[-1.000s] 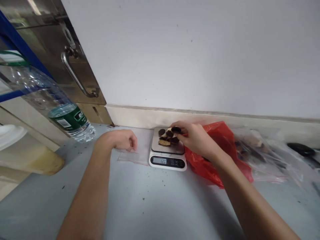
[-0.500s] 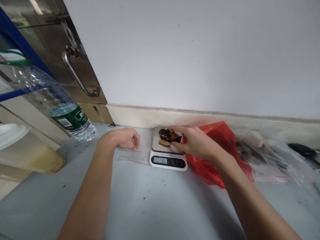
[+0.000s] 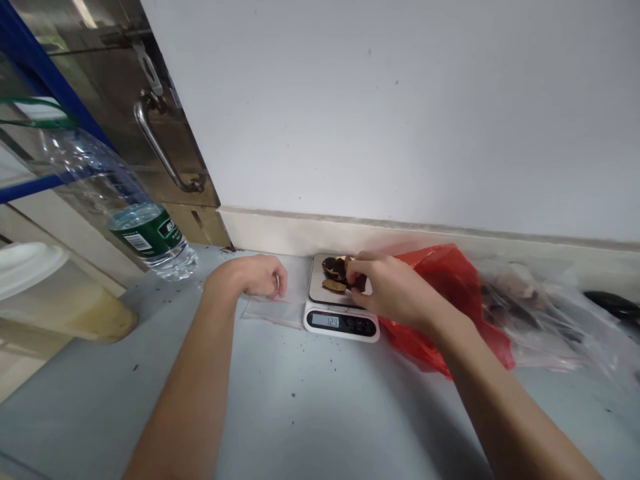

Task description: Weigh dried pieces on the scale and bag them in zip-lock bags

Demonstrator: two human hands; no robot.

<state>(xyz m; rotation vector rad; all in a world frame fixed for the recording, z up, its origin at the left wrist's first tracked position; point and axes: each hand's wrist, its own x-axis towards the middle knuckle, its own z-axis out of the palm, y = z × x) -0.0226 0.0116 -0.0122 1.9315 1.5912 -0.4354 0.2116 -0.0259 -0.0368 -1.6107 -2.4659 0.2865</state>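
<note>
A white digital kitchen scale (image 3: 316, 293) sits by the wall, its display lit with digits. On its plate lie several dried, curled brown-black pieces (image 3: 334, 268), perhaps peel or mushroom, and a flatter tan piece (image 3: 334, 286). My right hand (image 3: 383, 283) comes over the plate from the right, thumb and fingers pinched on one dark dried piece. Left of the scale, a clear zip bag (image 3: 275, 312) lies flat. Above it my left hand (image 3: 263, 277) is closed, fingers curled; what they hold, if anything, is hidden.
A red plastic bag (image 3: 450, 293) touches the scale's right side, with clear bags of dried pieces (image 3: 515, 300) beyond. At left are a water bottle (image 3: 155, 237) and a lidded tub (image 3: 65, 300). Dark crumbs dot the counter (image 3: 280, 413); a wall (image 3: 400, 133) rises behind.
My right hand's fingers have closed further over the dark pieces on the plate. The display digits differ. My left hand stays over the zip bag; the whole view has shifted slightly.
</note>
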